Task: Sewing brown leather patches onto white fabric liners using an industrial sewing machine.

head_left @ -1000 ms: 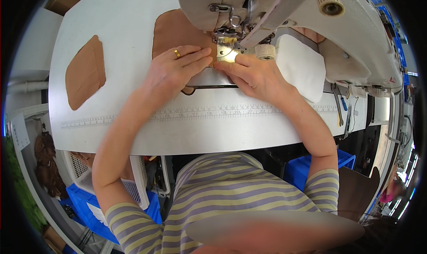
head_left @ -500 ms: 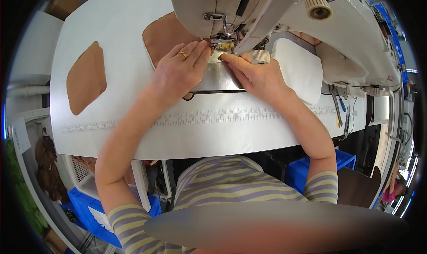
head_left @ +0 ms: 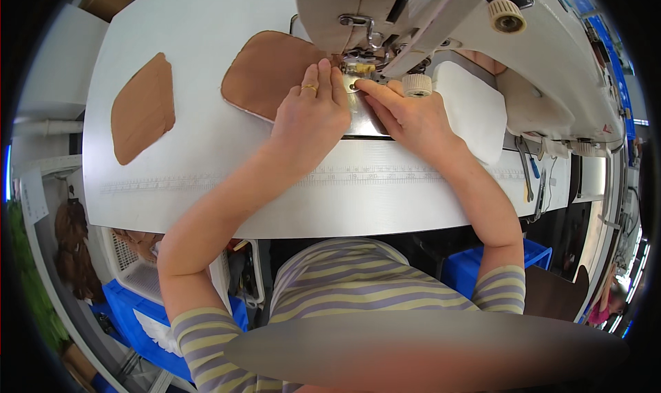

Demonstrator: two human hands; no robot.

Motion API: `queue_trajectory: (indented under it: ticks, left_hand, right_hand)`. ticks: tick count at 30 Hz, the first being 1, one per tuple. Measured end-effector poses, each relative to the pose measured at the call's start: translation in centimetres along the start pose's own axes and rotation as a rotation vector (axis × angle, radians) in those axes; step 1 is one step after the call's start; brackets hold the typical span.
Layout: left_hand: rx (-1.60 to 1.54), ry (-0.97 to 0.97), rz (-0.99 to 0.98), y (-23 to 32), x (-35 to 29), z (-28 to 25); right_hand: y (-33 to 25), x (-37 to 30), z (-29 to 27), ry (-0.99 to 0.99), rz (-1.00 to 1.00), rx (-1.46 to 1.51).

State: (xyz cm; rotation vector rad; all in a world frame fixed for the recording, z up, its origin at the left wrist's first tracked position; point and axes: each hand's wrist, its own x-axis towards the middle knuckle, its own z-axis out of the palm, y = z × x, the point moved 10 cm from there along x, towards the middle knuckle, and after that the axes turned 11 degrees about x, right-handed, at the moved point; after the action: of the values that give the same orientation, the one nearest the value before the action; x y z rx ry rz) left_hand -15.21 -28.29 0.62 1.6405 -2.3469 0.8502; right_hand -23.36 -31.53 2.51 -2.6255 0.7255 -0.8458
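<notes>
Under the head of a white sewing machine (head_left: 475,14) lies a brown padded panel (head_left: 265,73) with rounded corners and a pale underside edge. My left hand (head_left: 313,114) rests flat on its near right part, fingers stretched toward the presser foot (head_left: 357,57). A ring sits on one of its fingers. My right hand (head_left: 413,114) is beside the foot; its index finger reaches to the shiny metal needle plate (head_left: 363,117) and the thumb stands apart below. I see nothing held in it. The needle tip and stitch line are too small to make out.
Brown cut pieces (head_left: 144,107) lie at the table's left. Right of my hand, white padded pieces (head_left: 471,110) sit below the machine arm. Small hand tools (head_left: 531,169) lie near the right edge. A printed ruler strip (head_left: 358,175) crosses the white table. Blue bins (head_left: 463,267) stand below.
The brown panel has turned and come nearer to me, showing more of its surface left of the foot. My left hand moved with it. The whole view has also shifted slightly.
</notes>
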Motion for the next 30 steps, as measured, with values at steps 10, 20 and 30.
queue_trajectory:
  ticks: [10,20,30]
  left_hand:
    - [-0.014,-0.012,-0.049,-0.3,-0.1,0.0]
    - [-0.119,-0.087,-0.083,-3.9,-1.6,0.4]
    - [-0.529,-0.210,-0.045,-3.9,-15.4,-8.3]
  right_hand:
    - [-0.8,-0.2,-0.1,-0.001,0.013,-0.095]
    - [-1.0,-0.2,0.3,-0.027,0.044,-0.080]
    - [-1.9,-0.4,-0.1,0.026,-0.053,-0.048]
